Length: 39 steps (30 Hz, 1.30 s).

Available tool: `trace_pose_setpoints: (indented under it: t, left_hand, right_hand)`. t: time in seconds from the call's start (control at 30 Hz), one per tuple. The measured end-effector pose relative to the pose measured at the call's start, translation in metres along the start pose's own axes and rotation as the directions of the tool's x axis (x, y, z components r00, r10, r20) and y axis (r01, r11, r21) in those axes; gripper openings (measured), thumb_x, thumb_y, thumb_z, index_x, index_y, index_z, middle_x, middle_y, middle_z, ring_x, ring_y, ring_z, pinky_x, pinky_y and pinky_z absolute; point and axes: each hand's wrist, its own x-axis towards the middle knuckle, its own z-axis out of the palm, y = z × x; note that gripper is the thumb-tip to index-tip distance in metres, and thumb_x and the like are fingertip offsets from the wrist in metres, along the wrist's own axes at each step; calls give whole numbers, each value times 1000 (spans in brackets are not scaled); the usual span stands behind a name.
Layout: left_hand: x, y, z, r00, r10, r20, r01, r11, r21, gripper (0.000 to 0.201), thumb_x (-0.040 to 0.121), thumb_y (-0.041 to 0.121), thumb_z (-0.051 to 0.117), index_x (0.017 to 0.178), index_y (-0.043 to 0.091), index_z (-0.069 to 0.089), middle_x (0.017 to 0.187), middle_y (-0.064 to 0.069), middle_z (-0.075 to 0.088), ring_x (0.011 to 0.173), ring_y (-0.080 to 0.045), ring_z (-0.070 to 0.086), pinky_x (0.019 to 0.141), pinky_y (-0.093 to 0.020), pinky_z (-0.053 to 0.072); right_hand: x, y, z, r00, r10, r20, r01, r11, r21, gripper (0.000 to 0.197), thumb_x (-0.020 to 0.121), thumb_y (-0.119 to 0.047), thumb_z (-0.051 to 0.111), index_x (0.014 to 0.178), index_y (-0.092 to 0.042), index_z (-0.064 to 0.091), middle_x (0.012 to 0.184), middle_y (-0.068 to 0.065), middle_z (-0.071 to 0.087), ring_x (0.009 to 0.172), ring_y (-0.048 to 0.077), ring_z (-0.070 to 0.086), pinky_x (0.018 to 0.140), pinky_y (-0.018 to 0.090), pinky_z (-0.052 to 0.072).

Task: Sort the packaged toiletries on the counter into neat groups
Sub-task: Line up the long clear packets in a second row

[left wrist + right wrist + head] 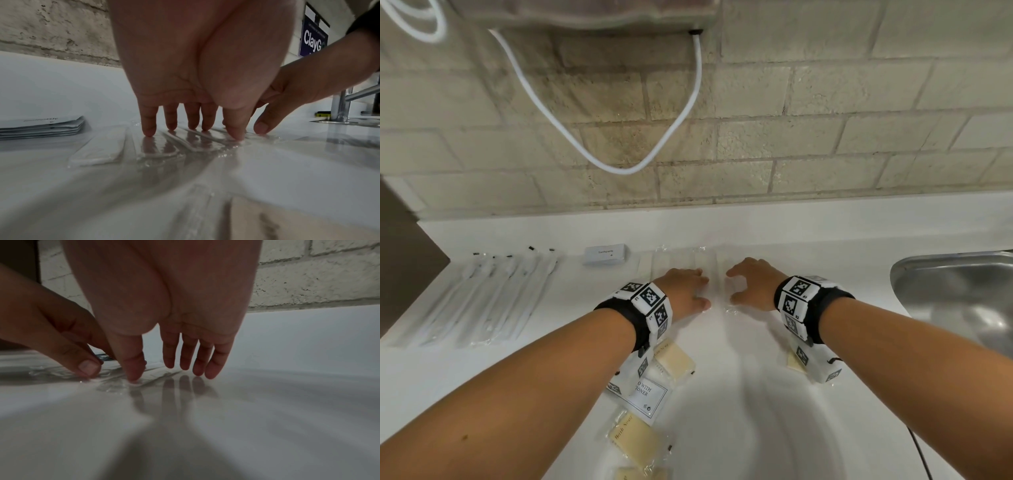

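cream "bath soap" bars in clear wrap (635,439) lie nearest, beside a white "with conditioner" sachet (647,397). left hand (686,291) and right hand (752,282) press straight fingers (148,128) on clear flat packets (681,262) on the white counter (808,246), near a white "toothpaste" box (605,254).

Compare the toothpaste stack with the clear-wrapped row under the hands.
The toothpaste stack is opaque white and printed; the clear-wrapped row is see-through film over long white pieces. The stack is piled in layers and untouched; the row lies side by side, flat, with the left hand and right hand pressing fingertips on it. Both sit on the white counter near the wall.
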Motion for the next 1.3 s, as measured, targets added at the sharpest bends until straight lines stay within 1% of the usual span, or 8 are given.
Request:
trace_pose_setpoints:
  t: [0.27, 0.5, 0.63, 0.73, 0.8, 0.97, 1.17, 1.3]
  left_hand:
    - [2, 0, 2, 1000, 2, -12, -2, 1000, -16, 65, 95, 43, 48, 151, 20, 25, 162, 0, 12, 149, -23, 11, 120, -36, 12]
    - [1, 0, 2, 1000, 1, -8, -2, 1000, -6, 65, 95, 43, 48, 151, 21, 25, 162, 0, 13, 149, -23, 13, 120, -36, 12]
    - [-1, 2, 0, 1000, 9, -19, -9, 1000, -22, 67, 95, 46, 47, 152, 20, 24, 162, 0, 13, 149, -23, 14, 119, -35, 12]
    - [-4, -3, -6, 999, -25, -47, 19, 991, -131, 67, 93, 54, 45, 150, 22, 30, 160, 4, 18, 147, -20, 20, 119, -35, 18]
    - [-6, -14, -11, 993, -72, -94, 53, 979, -197, 62, 93, 52, 46, 148, 25, 35, 159, 6, 24, 145, -18, 26, 118, -34, 21]
    - [-24, -53, -21, 977, -154, -150, 126, 975, -184, 58, 95, 44, 49, 146, 21, 37, 155, 0, 33, 142, -21, 33, 116, -33, 26]
    - [-37, -80, -5, 975, -197, -104, 177, 968, -176, 60, 92, 39, 55, 147, 23, 36, 155, 1, 33, 142, -20, 32, 116, -32, 25]
    - [-37, -87, 2, 975, -198, -105, 183, 973, -138, 60, 90, 39, 58, 145, 21, 40, 155, 1, 33, 142, -19, 32, 116, -31, 24]
  right_hand:
    - [0, -4, 0, 999, 9, 43, -7, 999, -51, 63, 89, -42, 52, 147, -28, 33, 154, -2, 29, 143, 23, 19, 113, 42, 27]
    - [0, -3, 1, 1000, -1, 26, 2, 998, -57, 71, 85, -50, 57, 147, -25, 34, 153, -3, 32, 142, 21, 21, 112, 39, 27]
    - [0, -5, 0, 999, 24, 29, -24, 1000, -4, 80, 79, -67, 53, 146, -27, 34, 153, -1, 33, 143, 22, 21, 113, 42, 26]
    - [0, -8, -1, 999, 17, 51, -18, 1000, 15, 87, 76, -75, 49, 146, -25, 33, 153, 2, 34, 142, 26, 24, 113, 41, 25]
    - [0, -8, -1, 999, 23, 47, -24, 999, 27, 83, 79, -71, 51, 147, -27, 31, 154, 2, 32, 143, 26, 23, 114, 41, 25]
    - [-6, -23, -5, 999, -41, -22, 40, 999, -35, 68, 84, -53, 57, 144, -28, 35, 149, 1, 34, 139, 24, 28, 110, 42, 31]
    - [6, -71, 9, 965, -261, 8, 259, 952, -161, 58, 89, -48, 51, 143, -29, 39, 152, 1, 36, 140, 24, 30, 118, 41, 18]
    - [19, -93, 22, 960, -263, 98, 280, 918, -280, 55, 95, -48, 41, 146, -30, 33, 156, 0, 29, 144, 25, 23, 120, 49, 6]
